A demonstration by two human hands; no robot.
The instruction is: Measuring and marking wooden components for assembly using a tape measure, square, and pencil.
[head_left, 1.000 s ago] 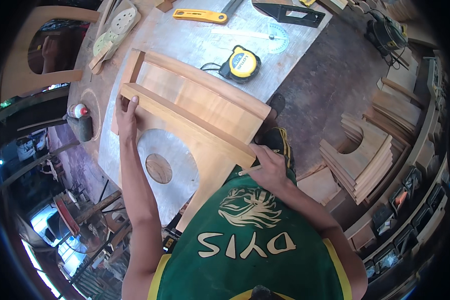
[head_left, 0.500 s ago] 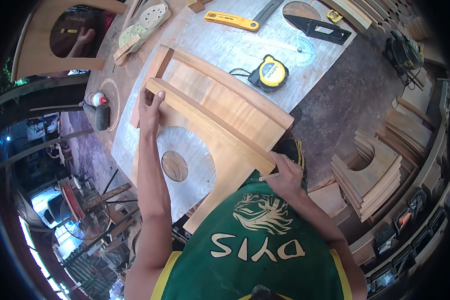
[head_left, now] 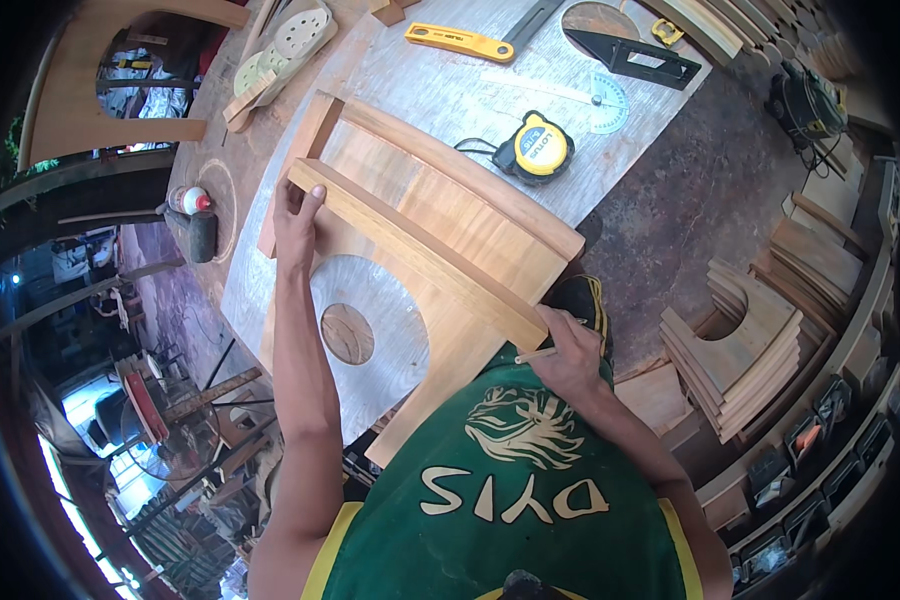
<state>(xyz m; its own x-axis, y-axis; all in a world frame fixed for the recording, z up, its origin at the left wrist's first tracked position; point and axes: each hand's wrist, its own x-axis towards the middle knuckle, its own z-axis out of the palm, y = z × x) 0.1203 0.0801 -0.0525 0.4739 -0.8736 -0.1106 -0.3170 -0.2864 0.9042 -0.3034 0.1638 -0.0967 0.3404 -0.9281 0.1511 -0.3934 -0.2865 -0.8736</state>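
A long wooden strip [head_left: 420, 250] lies slantwise across a flat wooden panel [head_left: 370, 160] with a round cut-out. My left hand [head_left: 298, 215] grips the strip's far left end, thumb on top. At the near right end, my right hand [head_left: 570, 352] is closed round the strip's tip and also holds a pencil [head_left: 536, 355] that points left. Another wooden rail [head_left: 470, 180] runs along the panel's far edge, and a short wooden piece [head_left: 315, 125] sits at its left side. A yellow and black tape measure [head_left: 537, 150] rests just beyond the rail.
On the grey work board [head_left: 430, 90] lie a yellow-handled bevel gauge [head_left: 460, 40], a clear protractor [head_left: 608, 103] and a black square [head_left: 635, 58]. A glue bottle [head_left: 195, 199] stands at the left. Stacked curved panels [head_left: 735, 350] sit on the right, near a power tool [head_left: 810, 105].
The panel and strip have shifted very slightly in view, with both hands still on the strip. Another person's hand at the upper left is gone from view.
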